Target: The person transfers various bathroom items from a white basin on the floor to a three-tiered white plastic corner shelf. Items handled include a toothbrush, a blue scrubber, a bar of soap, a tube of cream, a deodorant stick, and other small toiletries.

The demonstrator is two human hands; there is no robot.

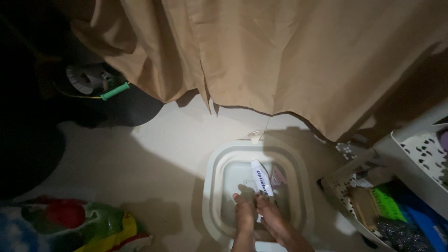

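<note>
White tube point(261, 177) points away, upright-tilted; both hands point(254, 205) grip its lower end over basin point(212, 177)

pale tiled floor point(172, 149), lit in middle, dark toward left edge. white square basin point(211, 186) sits on it right of centre. tan curtain point(280, 56) hangs down to floor behind basin, hem just beyond basin's far rim. colourful plastic bag point(79, 224), red, green, yellow, lies at lower left. dark bundle with green-handled object point(115, 91) at upper left. white perforated rack point(420, 154) stands at right, near basin, holding green and blue items
</note>
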